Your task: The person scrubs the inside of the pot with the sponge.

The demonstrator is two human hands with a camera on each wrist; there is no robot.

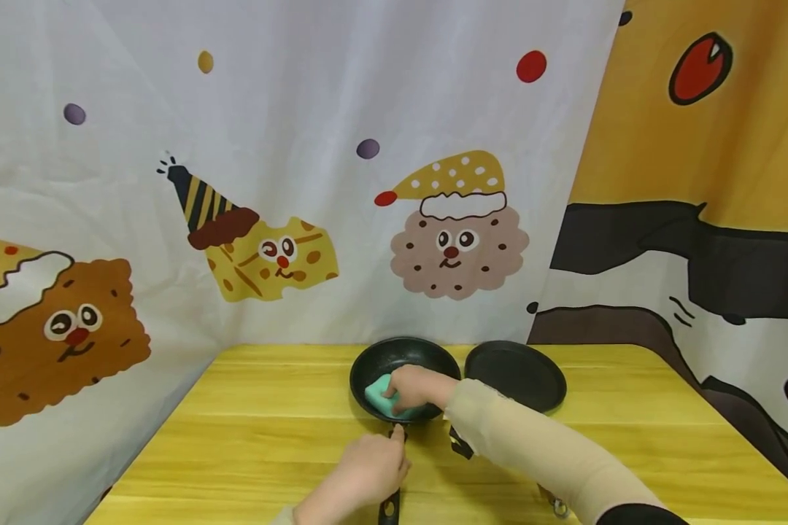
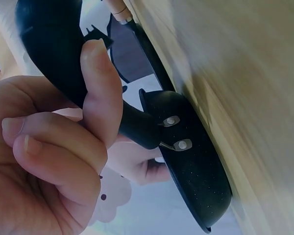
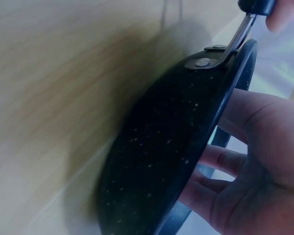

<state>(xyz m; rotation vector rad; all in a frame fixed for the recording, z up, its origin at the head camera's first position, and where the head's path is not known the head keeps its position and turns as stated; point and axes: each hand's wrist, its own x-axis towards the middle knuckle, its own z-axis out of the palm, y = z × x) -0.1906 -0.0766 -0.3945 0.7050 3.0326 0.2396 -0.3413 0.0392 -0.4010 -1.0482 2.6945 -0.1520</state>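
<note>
A deep black frying pan (image 1: pixel 400 354) with a speckled outside sits on the table, its handle (image 1: pixel 389 510) pointing toward me. My left hand (image 1: pixel 371 467) grips that handle near the pan; the left wrist view shows the fingers curled about the dark handle (image 2: pixel 49 44). Inside the pan, my right hand (image 1: pixel 419 386) holds a teal sponge (image 1: pixel 377 394) against the inner surface. From the right wrist, the pan's outer wall (image 3: pixel 147 147) covers the fingertips and most of the sponge.
To the right lies a flat round black pan (image 1: pixel 515 375), close beside the frying pan. My right forearm covers part of its handle, whose end has a metal ring (image 1: pixel 560 508). A cartoon-printed curtain (image 1: pixel 354 87) hangs behind the wooden table (image 1: pixel 249 437).
</note>
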